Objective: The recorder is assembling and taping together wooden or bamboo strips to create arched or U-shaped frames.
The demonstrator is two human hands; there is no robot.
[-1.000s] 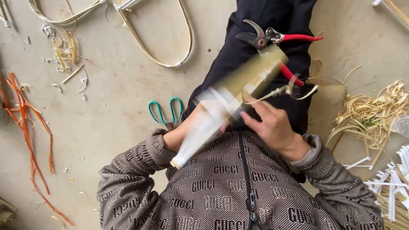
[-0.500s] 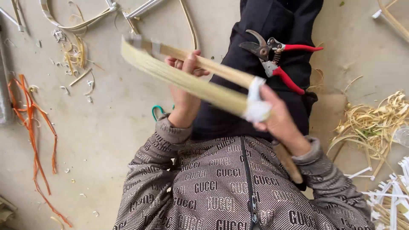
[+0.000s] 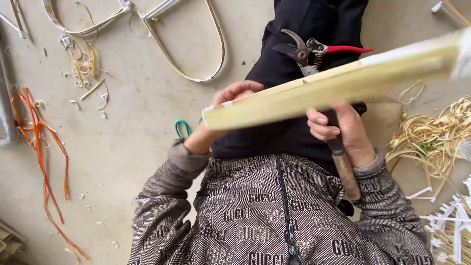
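Since half a second ago I've swung the bamboo slat from tilting toward 10 o'clock to pointing at 2 o'clock, fresh face now up. Left hand curled round its near end; right hand gripping slat and wooden-handled knife. Slat pale yellow, flat, straight-edged, over my lap.
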